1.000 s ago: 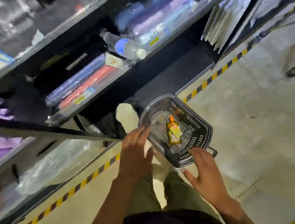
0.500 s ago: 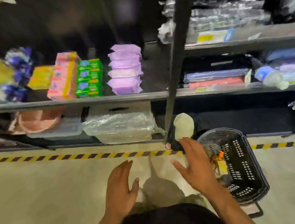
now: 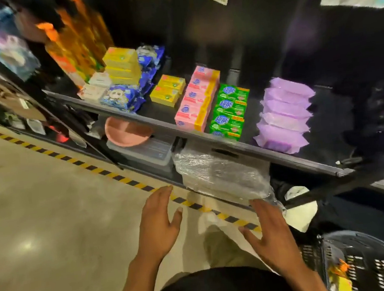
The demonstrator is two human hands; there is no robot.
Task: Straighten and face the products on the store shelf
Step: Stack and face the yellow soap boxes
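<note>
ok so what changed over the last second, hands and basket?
Both hands left the dark slotted plastic basket; left hand and right hand now reach, open and empty, toward the clear-wrapped bundle. The view swung left. Nothing gripped or released; the basket still holds its orange-yellow item.

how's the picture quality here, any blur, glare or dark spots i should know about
Head view: the green boxes and purple packs mid-shelf are fairly sharp; the goods at upper left smear into blur; a soft glare spot sits on the floor; the back of the shelf is nearly black; the plastic wrap below glints; the left hand and right hand are evenly lit.
</note>
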